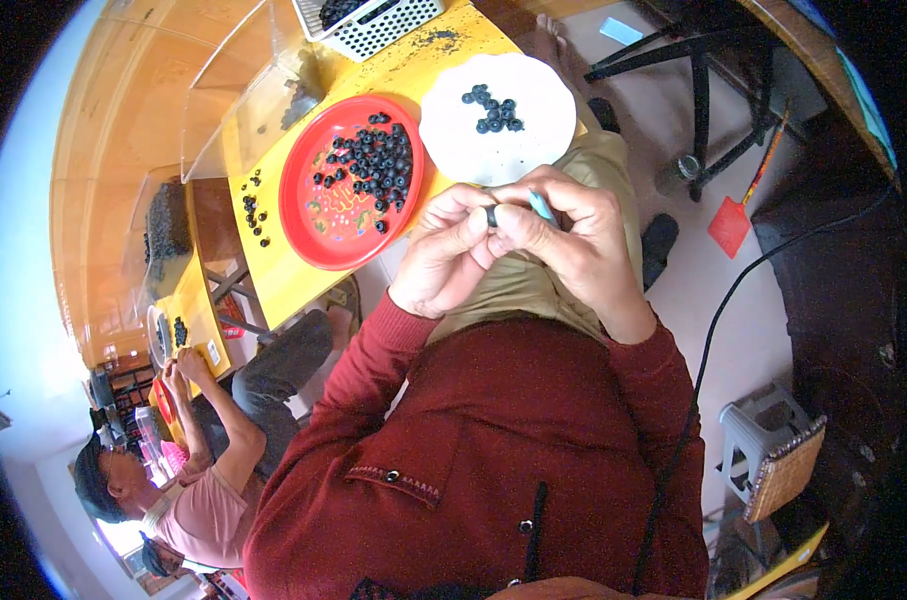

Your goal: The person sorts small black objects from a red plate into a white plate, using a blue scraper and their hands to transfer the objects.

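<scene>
Above my lap, the fingers of my left hand (444,248) pinch a small black ring-like part (492,215). The thumb of my right hand (584,235) presses against that part from the other side. Between the right hand's fingers sits a slim light-blue tool (542,207); its working end is hidden. Just beyond my hands, a white scalloped plate (539,90) carries a small cluster of similar black parts (492,122). Left of it, a red oval tray (304,215) with a printed pattern holds a larger heap of black parts (379,160).
Both dishes rest on a yellow table (274,285). A white perforated basket (384,32) with dark pieces stands at its far end, near a clear plastic sheet (229,90). At left a co-worker (209,505) works at another table. A grey stool (759,440) and red flyswatter (731,225) are right.
</scene>
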`<control>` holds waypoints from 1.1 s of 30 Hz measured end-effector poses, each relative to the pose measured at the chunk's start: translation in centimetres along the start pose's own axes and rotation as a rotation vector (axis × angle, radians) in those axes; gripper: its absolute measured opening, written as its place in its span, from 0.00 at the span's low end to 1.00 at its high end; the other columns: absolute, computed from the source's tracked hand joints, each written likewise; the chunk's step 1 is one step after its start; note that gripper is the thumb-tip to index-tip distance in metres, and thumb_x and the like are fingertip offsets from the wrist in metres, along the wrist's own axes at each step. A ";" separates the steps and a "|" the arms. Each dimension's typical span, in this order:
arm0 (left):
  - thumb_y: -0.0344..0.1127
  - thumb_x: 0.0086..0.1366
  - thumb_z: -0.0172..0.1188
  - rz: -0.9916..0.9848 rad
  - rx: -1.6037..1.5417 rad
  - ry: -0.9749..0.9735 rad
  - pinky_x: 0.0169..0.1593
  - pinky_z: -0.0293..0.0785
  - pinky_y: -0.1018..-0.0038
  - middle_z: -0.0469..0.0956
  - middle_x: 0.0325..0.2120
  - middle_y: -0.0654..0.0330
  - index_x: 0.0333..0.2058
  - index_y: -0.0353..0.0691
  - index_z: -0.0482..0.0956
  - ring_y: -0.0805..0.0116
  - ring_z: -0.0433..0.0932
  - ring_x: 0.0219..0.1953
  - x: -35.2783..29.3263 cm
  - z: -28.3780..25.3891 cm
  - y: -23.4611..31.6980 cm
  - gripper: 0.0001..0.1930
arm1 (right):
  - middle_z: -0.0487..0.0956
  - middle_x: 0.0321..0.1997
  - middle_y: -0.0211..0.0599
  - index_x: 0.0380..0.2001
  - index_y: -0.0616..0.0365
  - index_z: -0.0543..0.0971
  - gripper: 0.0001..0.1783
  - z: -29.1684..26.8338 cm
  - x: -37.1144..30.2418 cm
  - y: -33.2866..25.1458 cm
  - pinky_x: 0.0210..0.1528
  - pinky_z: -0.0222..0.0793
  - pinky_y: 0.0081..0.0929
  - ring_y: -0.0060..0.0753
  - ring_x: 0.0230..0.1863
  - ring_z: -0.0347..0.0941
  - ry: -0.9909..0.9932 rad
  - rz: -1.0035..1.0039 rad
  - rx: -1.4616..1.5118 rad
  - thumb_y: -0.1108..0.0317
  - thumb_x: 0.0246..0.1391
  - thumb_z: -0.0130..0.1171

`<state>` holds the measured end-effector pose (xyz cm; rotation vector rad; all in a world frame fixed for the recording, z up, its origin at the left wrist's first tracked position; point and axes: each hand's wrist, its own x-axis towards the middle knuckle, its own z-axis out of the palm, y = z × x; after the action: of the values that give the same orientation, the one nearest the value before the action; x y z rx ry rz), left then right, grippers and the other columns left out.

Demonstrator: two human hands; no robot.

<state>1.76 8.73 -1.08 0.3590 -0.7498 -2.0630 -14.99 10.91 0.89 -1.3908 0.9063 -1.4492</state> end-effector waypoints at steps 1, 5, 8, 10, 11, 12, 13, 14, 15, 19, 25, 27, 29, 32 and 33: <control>0.32 0.66 0.57 0.004 0.006 0.003 0.49 0.77 0.67 0.78 0.45 0.52 0.43 0.38 0.77 0.62 0.78 0.45 -0.1 -0.1 0.0 0.09 | 0.77 0.28 0.30 0.32 0.67 0.80 0.08 0.0 -0.1 -0.1 0.30 0.66 0.17 0.15 0.28 0.71 0.010 0.086 0.119 0.70 0.56 0.62; 0.29 0.65 0.59 -0.052 -0.002 -0.041 0.48 0.79 0.63 0.80 0.40 0.52 0.42 0.35 0.77 0.60 0.81 0.41 -0.7 -0.2 0.0 0.08 | 0.77 0.25 0.25 0.31 0.66 0.80 0.08 -0.5 -0.5 -0.9 0.28 0.64 0.14 0.10 0.27 0.69 0.006 0.249 0.203 0.71 0.59 0.59; 0.27 0.63 0.61 -0.008 0.375 0.045 0.50 0.79 0.60 0.79 0.36 0.56 0.37 0.34 0.78 0.62 0.79 0.40 -0.9 0.1 2.0 0.05 | 0.75 0.22 0.21 0.31 0.65 0.81 0.07 -0.8 -1.0 0.0 0.28 0.62 0.13 0.09 0.26 0.66 0.061 0.272 0.169 0.71 0.58 0.60; 0.24 0.60 0.63 0.110 0.787 0.244 0.44 0.78 0.73 0.80 0.35 0.58 0.36 0.33 0.80 0.69 0.80 0.38 -1.2 -0.4 3.8 0.06 | 0.74 0.22 0.20 0.31 0.65 0.81 0.08 -1.3 -1.2 0.4 0.27 0.60 0.13 0.09 0.25 0.64 0.144 0.281 0.068 0.70 0.59 0.60; 0.24 0.59 0.64 0.173 0.946 0.287 0.43 0.77 0.75 0.81 0.34 0.59 0.36 0.34 0.80 0.71 0.79 0.36 -1.1 -1.2 4.8 0.06 | 0.72 0.21 0.18 0.31 0.65 0.81 0.08 -1.7 -1.3 0.9 0.26 0.57 0.12 0.08 0.24 0.62 0.161 0.273 0.059 0.69 0.59 0.60; 0.24 0.59 0.65 0.237 1.105 0.328 0.41 0.76 0.78 0.81 0.34 0.60 0.36 0.34 0.81 0.74 0.79 0.35 -0.9 -1.9 5.9 0.06 | 0.72 0.21 0.18 0.31 0.65 0.81 0.08 -2.0 -1.4 1.1 0.26 0.57 0.12 0.08 0.24 0.62 0.162 0.268 0.060 0.69 0.59 0.60; 0.24 0.59 0.64 0.250 1.222 0.397 0.39 0.75 0.79 0.81 0.32 0.62 0.36 0.34 0.82 0.76 0.78 0.32 -0.7 -2.8 6.9 0.06 | 0.71 0.21 0.17 0.31 0.65 0.81 0.08 -2.2 -1.5 1.5 0.25 0.56 0.13 0.08 0.24 0.61 0.173 0.269 0.061 0.69 0.59 0.60; 0.23 0.59 0.64 0.264 1.340 0.467 0.36 0.75 0.80 0.81 0.30 0.63 0.36 0.35 0.83 0.78 0.77 0.29 -0.4 -3.2 8.0 0.05 | 0.70 0.20 0.17 0.31 0.64 0.81 0.08 -2.2 -1.6 1.7 0.25 0.55 0.13 0.08 0.24 0.60 0.184 0.269 0.063 0.69 0.59 0.60; 0.24 0.59 0.65 0.258 1.332 0.535 0.35 0.75 0.81 0.82 0.30 0.62 0.35 0.33 0.83 0.79 0.78 0.30 -0.3 -3.5 8.7 0.05 | 0.69 0.20 0.15 0.30 0.64 0.81 0.08 -2.1 -1.8 2.0 0.24 0.54 0.13 0.08 0.23 0.59 0.197 0.285 0.090 0.69 0.59 0.60; 0.27 0.58 0.65 0.262 1.660 0.508 0.37 0.76 0.77 0.83 0.30 0.57 0.36 0.32 0.82 0.75 0.80 0.30 0.9 -5.3 11.0 0.08 | 0.69 0.21 0.15 0.30 0.64 0.81 0.09 -2.5 -2.1 2.4 0.24 0.54 0.13 0.08 0.23 0.58 0.191 0.268 0.040 0.68 0.59 0.60; 0.31 0.54 0.65 0.291 1.888 0.261 0.39 0.77 0.69 0.82 0.32 0.48 0.38 0.34 0.82 0.58 0.83 0.34 5.2 -3.7 9.5 0.12 | 0.68 0.20 0.15 0.30 0.65 0.81 0.09 -3.2 -3.0 2.7 0.24 0.53 0.13 0.08 0.23 0.58 0.225 0.302 0.051 0.69 0.59 0.60; 0.32 0.54 0.64 0.320 1.973 0.151 0.40 0.77 0.66 0.81 0.32 0.48 0.38 0.36 0.83 0.53 0.82 0.35 7.3 -3.7 8.8 0.12 | 0.68 0.20 0.15 0.30 0.65 0.81 0.09 -3.2 -3.2 2.6 0.25 0.53 0.13 0.07 0.24 0.58 0.229 0.301 0.027 0.68 0.59 0.60; 0.33 0.54 0.63 0.357 2.008 0.074 0.41 0.77 0.64 0.81 0.32 0.48 0.38 0.37 0.83 0.51 0.81 0.35 9.5 -3.7 8.1 0.12 | 0.68 0.21 0.15 0.30 0.65 0.81 0.09 -3.5 -3.6 2.9 0.25 0.54 0.13 0.07 0.24 0.58 0.230 0.297 0.018 0.68 0.59 0.60; 0.36 0.54 0.63 0.322 2.151 -0.004 0.41 0.76 0.61 0.81 0.32 0.48 0.37 0.39 0.83 0.51 0.81 0.35 11.6 -4.0 7.4 0.12 | 0.68 0.21 0.15 0.30 0.65 0.81 0.09 -3.8 -3.9 2.8 0.25 0.54 0.14 0.08 0.24 0.59 0.242 0.298 0.011 0.68 0.59 0.60; 0.37 0.53 0.63 0.239 2.223 -0.001 0.42 0.76 0.60 0.81 0.31 0.48 0.37 0.40 0.83 0.50 0.81 0.36 12.1 -4.0 7.3 0.13 | 0.69 0.21 0.15 0.30 0.65 0.81 0.10 -3.8 -4.0 2.8 0.25 0.54 0.14 0.08 0.24 0.59 0.252 0.303 0.011 0.68 0.59 0.61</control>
<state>1.69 -5.78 0.76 1.2382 -2.5648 -0.1477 -18.65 13.46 -3.40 -1.0231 1.2096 -1.4093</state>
